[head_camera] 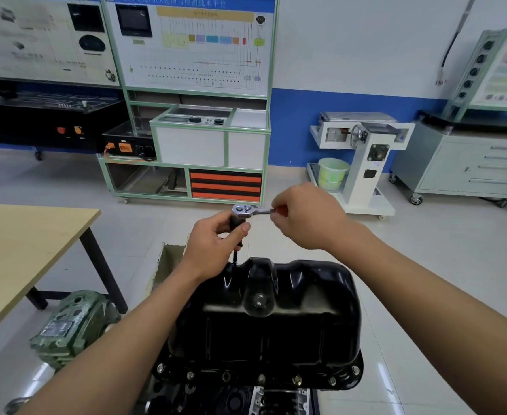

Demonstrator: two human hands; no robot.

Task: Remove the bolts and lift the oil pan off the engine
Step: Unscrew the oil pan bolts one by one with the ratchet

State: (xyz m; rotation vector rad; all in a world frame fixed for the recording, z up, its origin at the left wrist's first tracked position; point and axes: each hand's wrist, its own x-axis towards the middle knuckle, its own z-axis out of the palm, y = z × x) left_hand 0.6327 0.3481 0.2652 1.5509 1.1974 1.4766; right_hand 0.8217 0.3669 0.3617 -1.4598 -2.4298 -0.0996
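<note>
Head view, left hand (216,247) gripping ratchet (244,210) socket, right hand (309,215) clasping handle, above oil pan (276,319)

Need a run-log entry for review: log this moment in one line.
phase: unbolting | left hand: grips extension below ratchet head | right hand: holds ratchet handle | oil pan: not lifted, near-edge bolts in

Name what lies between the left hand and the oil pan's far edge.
In the head view, a thin black extension bar runs down from the left hand to the oil pan.
</note>
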